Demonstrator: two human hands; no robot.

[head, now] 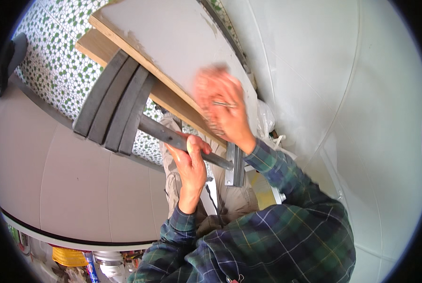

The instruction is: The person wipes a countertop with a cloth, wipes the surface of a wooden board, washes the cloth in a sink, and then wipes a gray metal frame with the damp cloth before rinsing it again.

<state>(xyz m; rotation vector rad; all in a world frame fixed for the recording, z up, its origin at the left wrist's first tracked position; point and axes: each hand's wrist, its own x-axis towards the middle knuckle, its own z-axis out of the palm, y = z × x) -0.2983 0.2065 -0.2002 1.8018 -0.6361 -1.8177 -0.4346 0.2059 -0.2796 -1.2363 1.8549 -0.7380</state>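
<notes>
My left hand grips a dark grey tube, with the thumb lying along it. At its far end, the tube meets a dark grey part with several curved slats. Its near end meets a narrow grooved grey piece above my legs. My right hand is strongly blurred over the face of a pale board with wooden edges. A thin metallic thing shows at its fingers; what it is and whether the hand holds it, I cannot tell.
A second wooden board lies under the pale one. Green-and-white pebble-patterned floor shows below. A beige panelled surface curves along the left. Pale wall rises at right, with a plastic bag near it. A yellow basket sits bottom left.
</notes>
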